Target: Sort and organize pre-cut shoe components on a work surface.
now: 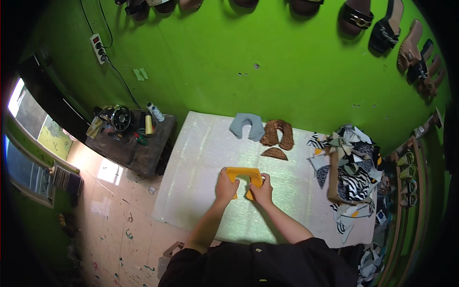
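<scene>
Between my two hands is a stack of yellow U-shaped cut pieces [243, 171], its curved side away from me and its two legs toward me. My left hand [224, 187] grips the left leg, thumb on the inner side. The right leg is pinched in my right hand [262, 191]. Farther back on the white table [191, 177] lies a stack of grey U-shaped pieces [247, 125]. Beside it sit brown textured U-shaped pieces [270, 130], with a small brown half-round piece [274, 153] just in front of them.
At the table's right a box [334, 179] overflows with zebra-striped, grey and white scraps [356, 184]. A sewing machine table [143, 160] with thread cones [155, 113] stands at the left. Sandals [356, 19] hang on the green wall; a rack [401, 191] holds more shoes.
</scene>
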{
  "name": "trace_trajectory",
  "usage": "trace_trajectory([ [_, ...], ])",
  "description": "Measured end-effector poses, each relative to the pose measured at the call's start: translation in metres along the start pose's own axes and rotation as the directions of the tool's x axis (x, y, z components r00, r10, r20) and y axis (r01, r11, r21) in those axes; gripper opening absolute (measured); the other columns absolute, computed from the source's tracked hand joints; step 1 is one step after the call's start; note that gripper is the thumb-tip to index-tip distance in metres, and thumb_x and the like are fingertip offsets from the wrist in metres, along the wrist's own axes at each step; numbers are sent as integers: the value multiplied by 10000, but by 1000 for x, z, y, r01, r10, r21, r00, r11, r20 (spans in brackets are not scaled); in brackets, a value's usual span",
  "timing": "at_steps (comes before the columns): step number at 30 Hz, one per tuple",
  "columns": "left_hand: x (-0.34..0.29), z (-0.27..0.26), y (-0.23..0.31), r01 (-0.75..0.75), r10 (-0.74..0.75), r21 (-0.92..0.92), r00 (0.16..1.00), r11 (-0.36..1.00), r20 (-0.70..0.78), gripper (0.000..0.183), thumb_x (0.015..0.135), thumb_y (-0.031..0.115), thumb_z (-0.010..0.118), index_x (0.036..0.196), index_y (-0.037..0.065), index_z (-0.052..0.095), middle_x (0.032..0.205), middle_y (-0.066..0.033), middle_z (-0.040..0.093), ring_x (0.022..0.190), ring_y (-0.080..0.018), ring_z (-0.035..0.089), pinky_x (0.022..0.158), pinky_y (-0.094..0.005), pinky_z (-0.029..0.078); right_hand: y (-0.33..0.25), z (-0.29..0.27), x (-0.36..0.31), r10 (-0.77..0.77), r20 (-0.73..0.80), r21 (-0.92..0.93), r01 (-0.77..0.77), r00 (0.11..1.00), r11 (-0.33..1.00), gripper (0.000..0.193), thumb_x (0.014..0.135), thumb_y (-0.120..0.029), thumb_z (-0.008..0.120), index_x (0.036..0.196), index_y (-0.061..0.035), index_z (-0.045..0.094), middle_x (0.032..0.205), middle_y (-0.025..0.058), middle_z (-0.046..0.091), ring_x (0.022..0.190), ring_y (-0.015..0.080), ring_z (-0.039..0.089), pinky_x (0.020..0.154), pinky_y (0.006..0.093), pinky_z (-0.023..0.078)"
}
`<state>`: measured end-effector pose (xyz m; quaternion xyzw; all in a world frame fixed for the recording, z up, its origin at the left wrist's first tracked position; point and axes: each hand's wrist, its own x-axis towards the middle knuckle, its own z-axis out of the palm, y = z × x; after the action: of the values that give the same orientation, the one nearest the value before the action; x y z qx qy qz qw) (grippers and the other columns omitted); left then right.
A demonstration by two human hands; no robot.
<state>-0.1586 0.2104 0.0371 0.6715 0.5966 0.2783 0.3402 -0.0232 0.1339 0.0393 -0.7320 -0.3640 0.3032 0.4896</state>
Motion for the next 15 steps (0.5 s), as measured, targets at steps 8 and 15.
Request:
trace_trajectory([
  [8,170,-67,-25,-10,3,186,999,983,40,554,700,167,681,1180,41,435,1131,-190,542,1056,-361,542,855,-436,467,-52,108,122,-38,127,-189,62,991,980,622,728,-276,725,1208,-95,374,877,142,653,851,286,650,779,407,464],
  [15,271,-75,-21,-31,10,327,998,944,67,510,694,177,685,1130,50,451,1102,-181,546,1039,-371,547,848,-456,473,-81,156,207,16,167,-453,62,986,889,654,788,-314,641,1296,-46,329,1005,175,642,1029,330,578,943,537,199],
])
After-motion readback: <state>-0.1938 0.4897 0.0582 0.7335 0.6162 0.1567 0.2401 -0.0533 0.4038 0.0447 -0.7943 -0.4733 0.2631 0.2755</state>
